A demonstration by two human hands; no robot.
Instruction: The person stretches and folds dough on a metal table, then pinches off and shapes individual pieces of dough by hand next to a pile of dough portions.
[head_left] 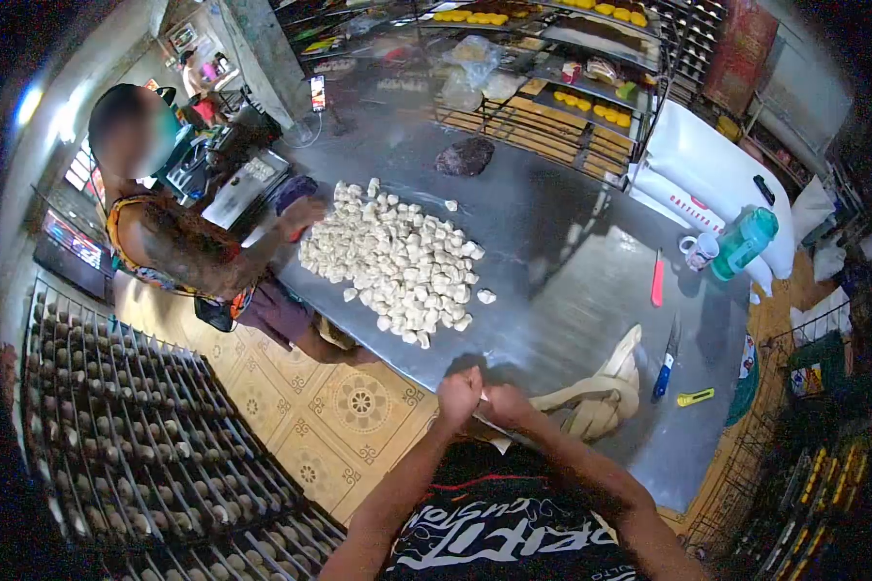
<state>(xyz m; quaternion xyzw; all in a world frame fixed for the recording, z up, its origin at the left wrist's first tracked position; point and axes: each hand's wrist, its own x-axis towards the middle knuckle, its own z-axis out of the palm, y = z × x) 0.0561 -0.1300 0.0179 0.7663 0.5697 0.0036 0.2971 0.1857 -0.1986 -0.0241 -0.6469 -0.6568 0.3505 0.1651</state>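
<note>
My left hand (460, 393) is closed in a fist at the near edge of the metal table (562, 261). Right beside it, my right hand (508, 405) is closed too. A pale bit of dough shows between the two fists. From my right hand a long dough strip (601, 399) runs right and lies in loose folds on the table. Ahead and to the left is a heap of small dough pieces (397, 257). One loose dough piece (486, 295) sits apart on its right side.
A co-worker (179, 232) stands left, a hand at the heap. On the table's right are a red-handled tool (658, 279), a blue-handled knife (665, 373), a yellow cutter (695, 397), a mug (700, 252) and a green bottle (746, 242). A rack of dough balls (155, 436) stands lower left.
</note>
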